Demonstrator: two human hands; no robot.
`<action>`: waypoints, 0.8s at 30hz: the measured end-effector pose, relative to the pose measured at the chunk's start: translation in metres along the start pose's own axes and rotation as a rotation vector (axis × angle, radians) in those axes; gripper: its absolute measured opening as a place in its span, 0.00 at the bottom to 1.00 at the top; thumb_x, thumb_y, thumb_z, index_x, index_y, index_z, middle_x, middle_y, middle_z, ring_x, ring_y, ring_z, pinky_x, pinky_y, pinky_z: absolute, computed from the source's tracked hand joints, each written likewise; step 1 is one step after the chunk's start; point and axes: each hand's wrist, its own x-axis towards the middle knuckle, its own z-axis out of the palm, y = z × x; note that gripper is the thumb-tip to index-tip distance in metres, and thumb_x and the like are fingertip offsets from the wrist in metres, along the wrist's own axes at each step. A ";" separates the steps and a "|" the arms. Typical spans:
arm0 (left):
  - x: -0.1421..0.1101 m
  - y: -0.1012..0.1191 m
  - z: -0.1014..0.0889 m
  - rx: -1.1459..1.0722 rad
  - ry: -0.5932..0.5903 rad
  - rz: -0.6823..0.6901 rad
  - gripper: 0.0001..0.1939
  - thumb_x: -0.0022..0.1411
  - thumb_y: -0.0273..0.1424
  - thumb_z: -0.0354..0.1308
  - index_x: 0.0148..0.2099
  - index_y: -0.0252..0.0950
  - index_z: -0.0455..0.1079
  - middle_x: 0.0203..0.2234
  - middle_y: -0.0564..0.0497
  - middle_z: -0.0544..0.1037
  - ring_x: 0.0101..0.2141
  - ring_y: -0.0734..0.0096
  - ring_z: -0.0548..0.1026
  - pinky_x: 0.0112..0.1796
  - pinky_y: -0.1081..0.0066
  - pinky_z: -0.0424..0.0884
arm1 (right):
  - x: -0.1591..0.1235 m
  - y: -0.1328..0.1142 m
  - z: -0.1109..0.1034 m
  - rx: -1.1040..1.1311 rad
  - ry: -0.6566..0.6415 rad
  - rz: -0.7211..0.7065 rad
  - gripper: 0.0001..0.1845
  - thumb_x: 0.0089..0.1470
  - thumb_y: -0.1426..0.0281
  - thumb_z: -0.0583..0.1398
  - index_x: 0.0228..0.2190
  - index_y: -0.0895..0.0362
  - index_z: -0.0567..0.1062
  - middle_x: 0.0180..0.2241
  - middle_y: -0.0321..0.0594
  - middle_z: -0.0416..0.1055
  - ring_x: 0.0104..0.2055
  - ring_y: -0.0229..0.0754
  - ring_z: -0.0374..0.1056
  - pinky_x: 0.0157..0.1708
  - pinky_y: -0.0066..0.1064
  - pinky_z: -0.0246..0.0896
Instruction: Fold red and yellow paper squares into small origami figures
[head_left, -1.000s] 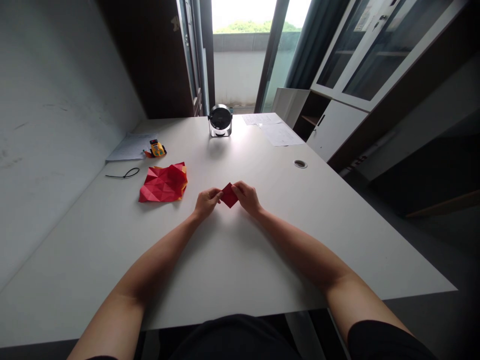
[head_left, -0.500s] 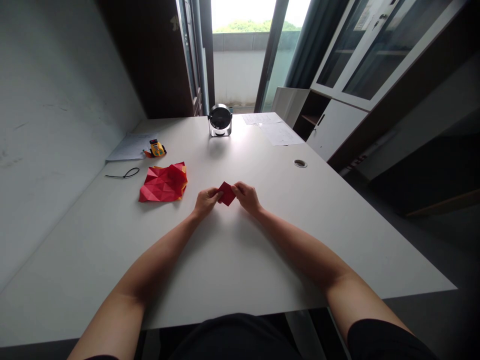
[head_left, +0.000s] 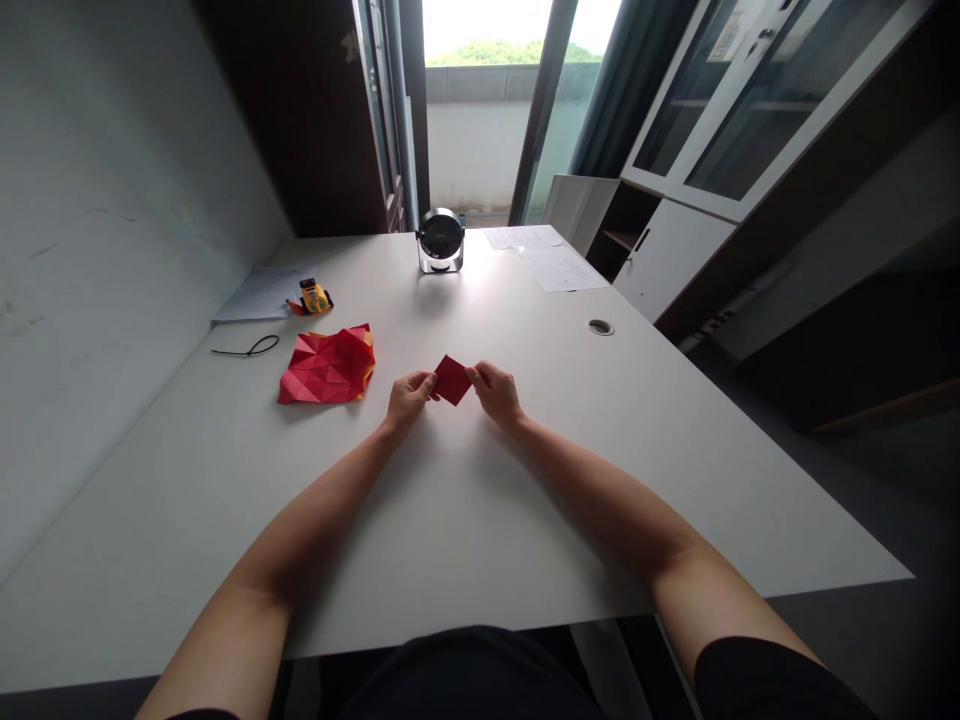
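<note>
A small folded square of red paper [head_left: 451,380] is held just above the white table [head_left: 480,500], in the middle of the view. My left hand [head_left: 409,397] pinches its left corner and my right hand [head_left: 495,392] pinches its right corner. Both hands have their fingers closed on the paper. To the left lies a larger creased red and orange sheet [head_left: 328,366], flat on the table and untouched.
A black cable tie [head_left: 246,349], a yellow toy [head_left: 314,297] and a paper stack [head_left: 259,296] sit at the left near the wall. A small round fan [head_left: 440,241] and loose sheets [head_left: 551,260] stand at the far edge. A cable hole [head_left: 600,327] is on the right.
The small red paper has risen slightly and moved a little away from me between the two hands. Both hands keep their pinch.
</note>
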 end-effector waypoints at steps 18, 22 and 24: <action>0.007 -0.003 -0.002 -0.125 0.101 -0.068 0.18 0.58 0.43 0.66 0.41 0.32 0.77 0.25 0.51 0.76 0.22 0.76 0.69 0.28 0.72 0.66 | -0.002 -0.005 -0.001 0.257 -0.026 -0.033 0.16 0.63 0.54 0.56 0.37 0.53 0.73 0.24 0.34 0.71 0.26 0.39 0.67 0.30 0.30 0.62; 0.011 -0.003 -0.005 -0.105 0.015 -0.138 0.19 0.55 0.43 0.68 0.39 0.31 0.78 0.24 0.50 0.77 0.23 0.76 0.69 0.27 0.73 0.65 | -0.002 -0.006 0.002 0.287 -0.121 -0.133 0.13 0.60 0.59 0.59 0.42 0.53 0.75 0.32 0.36 0.76 0.33 0.40 0.71 0.34 0.31 0.64; 0.011 -0.002 -0.007 -0.094 0.015 -0.146 0.19 0.55 0.43 0.67 0.40 0.31 0.77 0.25 0.50 0.77 0.23 0.76 0.69 0.27 0.73 0.65 | -0.002 -0.006 0.003 0.301 -0.170 -0.174 0.11 0.60 0.61 0.60 0.39 0.54 0.76 0.33 0.38 0.77 0.34 0.40 0.71 0.35 0.31 0.64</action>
